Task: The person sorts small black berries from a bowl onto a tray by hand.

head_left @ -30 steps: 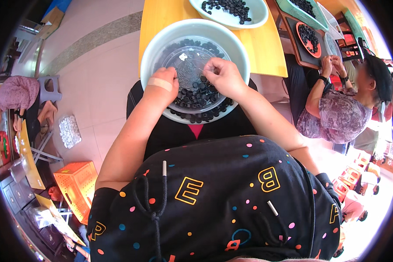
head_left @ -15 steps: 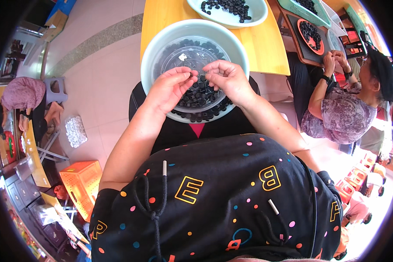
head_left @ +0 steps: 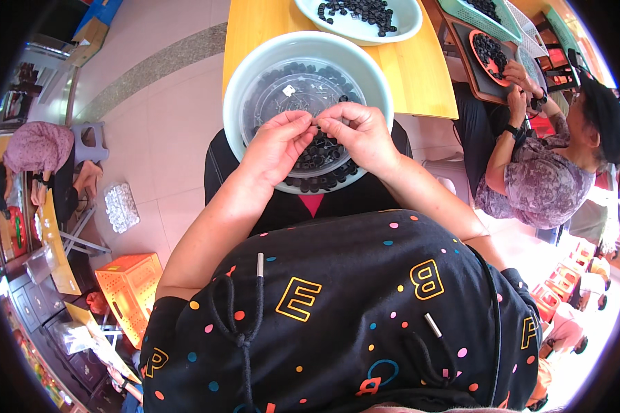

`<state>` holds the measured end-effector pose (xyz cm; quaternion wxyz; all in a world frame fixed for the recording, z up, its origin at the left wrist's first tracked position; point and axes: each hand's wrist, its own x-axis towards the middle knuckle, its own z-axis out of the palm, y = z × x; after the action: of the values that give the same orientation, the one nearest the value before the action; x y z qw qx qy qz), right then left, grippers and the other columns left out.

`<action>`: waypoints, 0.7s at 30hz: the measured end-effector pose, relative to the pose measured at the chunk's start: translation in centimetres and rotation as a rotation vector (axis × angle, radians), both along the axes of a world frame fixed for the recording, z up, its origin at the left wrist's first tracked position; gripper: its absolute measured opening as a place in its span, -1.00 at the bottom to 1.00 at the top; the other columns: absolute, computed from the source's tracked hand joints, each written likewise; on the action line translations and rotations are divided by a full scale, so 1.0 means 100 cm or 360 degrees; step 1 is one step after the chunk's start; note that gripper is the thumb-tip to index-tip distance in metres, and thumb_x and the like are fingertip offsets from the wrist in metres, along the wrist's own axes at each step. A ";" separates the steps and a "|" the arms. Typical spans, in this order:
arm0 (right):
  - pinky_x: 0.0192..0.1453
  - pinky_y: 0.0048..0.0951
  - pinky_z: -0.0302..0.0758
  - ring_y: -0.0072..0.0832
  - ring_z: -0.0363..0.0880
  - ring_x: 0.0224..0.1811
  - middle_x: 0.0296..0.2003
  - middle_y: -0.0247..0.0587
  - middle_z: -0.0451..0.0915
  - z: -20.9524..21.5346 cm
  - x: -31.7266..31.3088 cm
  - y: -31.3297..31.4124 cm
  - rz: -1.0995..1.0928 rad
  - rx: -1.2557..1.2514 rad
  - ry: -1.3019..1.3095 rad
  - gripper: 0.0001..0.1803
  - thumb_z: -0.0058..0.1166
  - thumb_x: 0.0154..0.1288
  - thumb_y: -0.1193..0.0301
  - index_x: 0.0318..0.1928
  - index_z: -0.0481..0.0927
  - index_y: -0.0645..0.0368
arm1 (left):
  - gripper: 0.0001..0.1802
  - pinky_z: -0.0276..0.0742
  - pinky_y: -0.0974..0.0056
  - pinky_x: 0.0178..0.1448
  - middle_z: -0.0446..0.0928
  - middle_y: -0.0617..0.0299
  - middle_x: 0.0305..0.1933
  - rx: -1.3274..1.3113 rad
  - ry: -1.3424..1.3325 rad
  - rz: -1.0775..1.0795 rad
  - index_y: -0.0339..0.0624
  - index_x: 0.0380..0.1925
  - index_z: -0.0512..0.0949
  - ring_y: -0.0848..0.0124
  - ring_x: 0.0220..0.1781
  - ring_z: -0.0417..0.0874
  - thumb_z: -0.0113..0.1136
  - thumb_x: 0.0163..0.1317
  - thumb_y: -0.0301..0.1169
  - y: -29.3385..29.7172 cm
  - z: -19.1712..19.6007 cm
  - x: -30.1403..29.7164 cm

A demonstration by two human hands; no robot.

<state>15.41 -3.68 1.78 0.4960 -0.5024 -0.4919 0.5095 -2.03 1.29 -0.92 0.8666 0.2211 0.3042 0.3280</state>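
Both my hands meet over a clear round tray (head_left: 255, 103) that sits inside a pale green basin (head_left: 235, 82). Thumb and fingers of my left hand (head_left: 279, 141) are pinched on a small black piece, mostly covered by the fingertips. My right hand (head_left: 362, 134) pinches at the same spot, its fingertips touching the left ones; whatever it grips is too small to make out. Below the hands lie many small black plastic pieces (head_left: 317, 155), with thin metal pins (head_left: 293, 103) and a white scrap (head_left: 288, 90) farther back in the tray.
A yellow table (head_left: 420, 82) carries a second pale basin (head_left: 410, 20) with black pieces. At the right, a co-worker (head_left: 537, 172) handles pieces by an orange plate (head_left: 477, 43). Another person (head_left: 41, 148) sits far left, near an orange crate (head_left: 127, 289).
My right hand has moved left and my fingertips now meet, where they were apart before. The co-worker's hand at the right has reached up to the orange plate.
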 end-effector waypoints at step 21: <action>-0.36 -0.51 0.45 -0.48 0.54 -0.45 -0.51 -0.24 0.55 -0.002 0.000 -0.002 -0.0137 0.0425 -0.0824 -0.95 0.18 0.14 0.59 -0.35 0.63 0.27 | -0.77 0.54 0.41 0.04 0.57 0.10 -0.13 0.0114 0.0281 0.0070 -0.37 -0.10 0.51 0.39 -0.11 0.61 0.10 0.27 -0.50 -0.013 0.012 0.008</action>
<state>15.36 -3.91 1.57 0.4370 -0.5662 -0.6431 0.2736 -1.22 -0.03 0.30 0.8206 0.2732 0.3723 0.3367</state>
